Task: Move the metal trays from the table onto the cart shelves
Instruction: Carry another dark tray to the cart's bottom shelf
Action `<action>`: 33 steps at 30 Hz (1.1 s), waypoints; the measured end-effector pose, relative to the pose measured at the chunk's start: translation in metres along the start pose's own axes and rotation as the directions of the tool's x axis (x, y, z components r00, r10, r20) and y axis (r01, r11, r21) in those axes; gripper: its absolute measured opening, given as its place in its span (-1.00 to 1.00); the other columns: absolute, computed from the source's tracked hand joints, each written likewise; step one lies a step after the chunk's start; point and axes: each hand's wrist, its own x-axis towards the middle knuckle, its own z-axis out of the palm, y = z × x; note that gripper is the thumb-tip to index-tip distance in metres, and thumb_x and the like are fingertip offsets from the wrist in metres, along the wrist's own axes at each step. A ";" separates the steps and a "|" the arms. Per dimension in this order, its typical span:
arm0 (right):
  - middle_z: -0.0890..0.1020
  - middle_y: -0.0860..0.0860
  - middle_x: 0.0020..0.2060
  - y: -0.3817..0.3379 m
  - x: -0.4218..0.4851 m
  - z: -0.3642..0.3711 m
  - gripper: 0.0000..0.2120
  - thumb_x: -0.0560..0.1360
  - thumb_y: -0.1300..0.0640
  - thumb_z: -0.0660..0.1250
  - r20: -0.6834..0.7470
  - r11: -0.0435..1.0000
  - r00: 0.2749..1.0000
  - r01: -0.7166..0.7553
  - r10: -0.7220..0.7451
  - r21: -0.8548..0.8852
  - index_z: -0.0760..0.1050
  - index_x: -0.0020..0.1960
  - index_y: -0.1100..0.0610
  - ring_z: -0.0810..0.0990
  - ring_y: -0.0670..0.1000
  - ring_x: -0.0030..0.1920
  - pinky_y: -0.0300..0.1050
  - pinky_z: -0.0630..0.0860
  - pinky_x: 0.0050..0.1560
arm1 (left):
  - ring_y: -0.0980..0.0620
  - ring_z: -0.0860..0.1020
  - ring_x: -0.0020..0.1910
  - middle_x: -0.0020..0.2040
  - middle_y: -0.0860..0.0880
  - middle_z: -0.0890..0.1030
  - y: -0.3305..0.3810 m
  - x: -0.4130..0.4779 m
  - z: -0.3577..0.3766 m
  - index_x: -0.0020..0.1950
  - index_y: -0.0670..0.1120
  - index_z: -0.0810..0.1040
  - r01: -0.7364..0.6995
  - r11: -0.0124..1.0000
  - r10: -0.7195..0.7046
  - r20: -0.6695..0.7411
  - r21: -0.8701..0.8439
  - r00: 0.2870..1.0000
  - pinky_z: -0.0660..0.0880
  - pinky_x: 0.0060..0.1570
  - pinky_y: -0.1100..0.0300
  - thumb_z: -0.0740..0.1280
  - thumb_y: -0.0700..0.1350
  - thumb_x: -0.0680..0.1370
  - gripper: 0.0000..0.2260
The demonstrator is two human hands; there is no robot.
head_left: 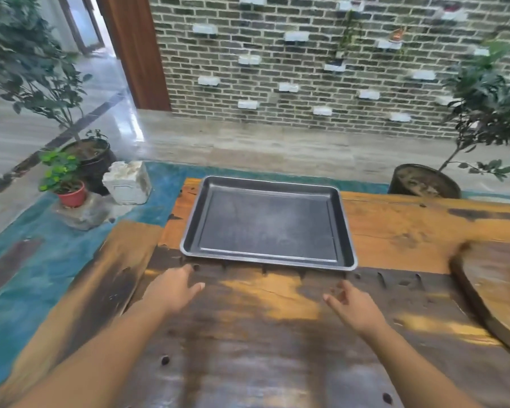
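Note:
A dark rectangular metal tray (pixel 268 223) lies flat on the wooden table (pixel 395 225), near its far left corner, and holds nothing. My left hand (pixel 174 288) hovers just short of the tray's near left corner, fingers relaxed and spread, empty. Near the tray's near right corner my right hand (pixel 354 304) reaches forward with loose fingers, also empty. Neither hand touches the tray. No cart shows in this view.
A round wooden slab (pixel 495 293) lies on the table at the right edge. Beyond the table stand a potted tree (pixel 424 181) at right, a large dark pot (pixel 92 154), a small red pot (pixel 71 195) and a white block (pixel 127 184) at left. A brick wall (pixel 306 69) closes the back.

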 end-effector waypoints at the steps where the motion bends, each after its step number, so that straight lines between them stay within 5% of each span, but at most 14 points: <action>1: 0.64 0.08 0.05 0.002 0.015 -0.001 -0.49 0.50 -0.21 0.31 -0.017 1.000 1.000 -0.013 0.013 0.001 0.43 0.29 0.11 0.60 0.13 0.12 -0.09 0.47 -0.03 | -0.12 0.55 0.21 0.22 -0.11 0.59 -0.002 0.019 -0.001 0.32 -0.07 0.44 0.002 1.000 -0.002 -0.003 0.001 1.000 0.51 0.12 0.04 0.25 0.23 0.56 -0.52; 5: 0.54 0.17 0.21 0.004 0.080 -0.002 -0.43 0.51 -0.22 0.31 -0.042 0.997 0.998 -0.041 0.038 -0.062 0.36 0.37 0.12 0.51 0.22 0.24 0.04 0.49 0.14 | -0.17 0.55 0.17 0.16 -0.12 0.60 -0.010 0.093 -0.004 0.24 -0.08 0.44 0.016 1.000 -0.016 -0.030 0.007 0.999 0.52 0.10 -0.03 0.26 0.23 0.54 -0.55; 10: 0.36 0.16 0.39 0.008 0.161 0.001 -0.28 0.49 -0.24 0.32 -0.103 0.996 0.992 -0.076 0.069 -0.057 0.21 0.49 0.11 0.40 0.22 0.35 0.10 0.45 0.20 | -0.22 0.45 0.32 0.36 -0.21 0.44 -0.024 0.182 0.003 0.48 -0.13 0.27 0.048 0.997 -0.050 -0.030 -0.058 0.998 0.44 0.24 -0.07 0.32 0.25 0.51 -0.31; 16: 0.34 0.21 0.37 0.043 0.238 0.002 -0.17 0.44 -0.21 0.41 -0.209 0.989 0.974 -0.109 0.086 -0.101 0.14 0.52 0.15 0.43 0.28 0.31 0.14 0.47 0.18 | -0.28 0.37 0.35 0.35 -0.26 0.40 -0.046 0.263 0.022 0.54 -0.09 0.16 0.121 0.990 -0.128 -0.115 -0.065 0.985 0.40 0.29 -0.16 0.36 0.32 0.43 -0.16; 22: 0.29 0.24 0.43 0.083 0.295 0.000 -0.09 0.44 -0.22 0.40 -0.224 0.973 0.961 -0.193 0.161 -0.127 0.07 0.55 0.21 0.33 0.29 0.39 0.16 0.35 0.33 | -0.29 0.41 0.29 0.30 -0.27 0.45 -0.056 0.308 0.037 0.45 -0.12 0.23 0.206 0.969 -0.220 -0.101 -0.138 0.970 0.42 0.24 -0.15 0.44 0.23 0.42 -0.24; 27: 0.32 0.22 0.39 0.108 0.309 0.014 -0.21 0.43 -0.15 0.44 -0.181 0.961 0.973 -0.183 0.146 -0.206 0.21 0.48 0.19 0.36 0.29 0.34 0.16 0.38 0.32 | -0.30 0.45 0.19 0.17 -0.24 0.52 -0.065 0.325 0.050 0.27 -0.15 0.37 0.260 0.957 -0.274 -0.109 -0.129 0.955 0.43 0.14 -0.11 0.44 0.10 0.47 -0.48; 30: 0.34 0.18 0.38 0.119 0.308 0.027 -0.26 0.45 -0.09 0.43 -0.183 0.963 0.959 -0.241 0.217 -0.121 0.22 0.49 0.15 0.39 0.24 0.33 0.12 0.41 0.27 | -0.31 0.46 0.06 -0.01 -0.23 0.51 -0.070 0.328 0.059 0.01 -0.12 0.35 0.270 0.952 -0.291 -0.157 -0.140 0.944 0.41 0.01 -0.11 0.48 0.02 0.45 -0.63; 33: 0.40 0.15 0.33 0.126 0.307 0.039 -0.35 0.46 -0.05 0.42 -0.260 0.965 0.935 -0.259 0.240 -0.038 0.28 0.45 0.12 0.46 0.24 0.25 0.10 0.45 0.19 | -0.31 0.43 0.07 -0.01 -0.23 0.50 -0.074 0.326 0.070 0.00 -0.12 0.36 0.255 0.956 -0.285 -0.238 -0.148 0.929 0.38 0.02 -0.14 0.47 0.01 0.46 -0.64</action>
